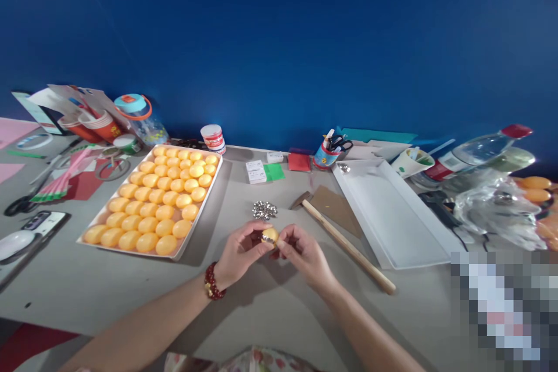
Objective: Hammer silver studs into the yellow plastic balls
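My left hand [244,250], with a red bead bracelet at the wrist, grips a small orange ball [271,233] between thumb and fingers. Shiny silver pieces show on the side of the ball nearest the left thumb. My right hand [303,253] is pinched closed, its fingertips against the ball's right side; anything between them is too small or hidden to make out. Just beyond the hands lies a small pile of shiny silver pieces [264,210]. To the left, a shallow white box [183,247] holds rows of similar orange balls [148,210], with a gap among them.
A wooden-handled hammer [349,244] lies right of my hands, beside brown sheet material [337,209]. Further right is a white tray [392,215] with a silver piece in its far corner. Small white boxes [256,172] and a scissors cup [326,156] stand toward the blue wall.
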Tool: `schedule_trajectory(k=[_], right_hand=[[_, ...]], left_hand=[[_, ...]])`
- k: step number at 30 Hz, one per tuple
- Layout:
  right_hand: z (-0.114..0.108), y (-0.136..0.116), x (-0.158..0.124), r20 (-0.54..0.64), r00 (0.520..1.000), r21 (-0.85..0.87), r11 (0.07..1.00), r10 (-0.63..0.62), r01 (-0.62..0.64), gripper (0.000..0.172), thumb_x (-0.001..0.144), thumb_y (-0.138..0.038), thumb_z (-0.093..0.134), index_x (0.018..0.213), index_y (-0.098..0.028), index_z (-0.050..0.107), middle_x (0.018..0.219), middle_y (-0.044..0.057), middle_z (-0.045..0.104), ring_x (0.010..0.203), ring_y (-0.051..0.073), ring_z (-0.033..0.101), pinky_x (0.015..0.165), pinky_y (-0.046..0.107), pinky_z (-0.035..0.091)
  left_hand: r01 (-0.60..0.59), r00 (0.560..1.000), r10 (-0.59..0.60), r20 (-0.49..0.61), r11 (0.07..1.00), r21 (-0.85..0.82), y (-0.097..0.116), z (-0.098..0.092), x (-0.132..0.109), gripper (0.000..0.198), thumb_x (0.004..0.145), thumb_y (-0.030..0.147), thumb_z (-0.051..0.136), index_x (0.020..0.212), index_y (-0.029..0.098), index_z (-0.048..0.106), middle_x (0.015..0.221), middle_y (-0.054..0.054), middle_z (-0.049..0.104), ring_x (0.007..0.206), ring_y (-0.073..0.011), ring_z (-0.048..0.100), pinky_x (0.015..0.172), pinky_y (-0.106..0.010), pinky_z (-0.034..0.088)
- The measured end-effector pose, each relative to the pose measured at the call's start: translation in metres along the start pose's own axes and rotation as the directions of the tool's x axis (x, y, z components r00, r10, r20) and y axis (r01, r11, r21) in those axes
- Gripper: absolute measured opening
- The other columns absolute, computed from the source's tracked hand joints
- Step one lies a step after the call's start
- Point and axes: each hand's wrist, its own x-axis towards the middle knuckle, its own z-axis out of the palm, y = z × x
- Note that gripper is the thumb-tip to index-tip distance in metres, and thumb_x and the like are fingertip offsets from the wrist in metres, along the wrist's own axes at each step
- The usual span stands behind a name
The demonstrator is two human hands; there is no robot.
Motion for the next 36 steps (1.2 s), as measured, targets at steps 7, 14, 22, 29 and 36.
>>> schedule_trajectory(k=[7,14,22,29,36], right_hand=[[-0.003,-0.006,-0.001,-0.005,0.999,0.071,0.997,-0.042,0.043,0.034,0.087,-0.051,0.059,0.097,-0.019,0.053,0.068,-0.001,0.061,0.062,0.014,0.061,0.061,0.027,0.049],[-0.054,-0.003,0.014,-0.280,0.911,-0.634,0.771,-0.303,0.062,0.023,0.092,-0.041,0.050,0.096,-0.020,0.058,0.086,0.006,0.065,0.075,0.019,0.062,0.068,0.030,0.049],[-0.078,-0.002,0.010,-0.095,0.941,-0.984,0.177,-0.324,-0.038,0.021,0.083,-0.013,0.051,0.102,-0.019,0.058,0.102,0.011,0.063,0.093,0.025,0.059,0.079,0.034,0.043],[-0.085,0.005,0.013,-0.150,0.948,-0.987,0.101,-0.282,-0.126,0.023,0.081,-0.010,0.050,0.100,-0.019,0.058,0.096,0.009,0.064,0.084,0.024,0.061,0.070,0.031,0.041],[-0.087,-0.009,0.012,-0.233,0.904,-0.934,0.341,-0.360,-0.105,0.022,0.087,-0.019,0.044,0.106,-0.019,0.056,0.097,0.008,0.061,0.075,0.021,0.062,0.065,0.030,0.045]], left_hand=[[0.013,1.000,-0.011,0.021,0.996,-0.086,0.003,0.001,0.002,0.030,0.075,0.029,0.075,0.102,0.017,0.066,0.089,-0.005,0.070,0.078,-0.0165,0.065,0.072,-0.030,0.055],[0.008,1.000,-0.009,-0.013,0.993,-0.117,0.000,-0.008,0.007,0.031,0.082,0.030,0.068,0.110,0.019,0.064,0.093,-0.005,0.069,0.075,-0.0157,0.065,0.072,-0.029,0.053],[0.001,1.000,-0.001,0.002,0.992,-0.129,-0.001,-0.009,0.005,0.033,0.082,0.029,0.067,0.114,0.020,0.063,0.098,-0.006,0.067,0.076,-0.0163,0.064,0.076,-0.032,0.052],[-0.009,1.000,0.008,-0.008,0.992,-0.122,-0.003,-0.009,0.007,0.033,0.081,0.029,0.068,0.113,0.021,0.063,0.096,-0.005,0.067,0.075,-0.0164,0.064,0.075,-0.034,0.054],[-0.013,0.997,0.006,-0.073,0.994,-0.105,-0.001,-0.010,0.009,0.032,0.080,0.028,0.070,0.110,0.020,0.064,0.093,-0.005,0.067,0.072,-0.0139,0.062,0.066,-0.025,0.052]])
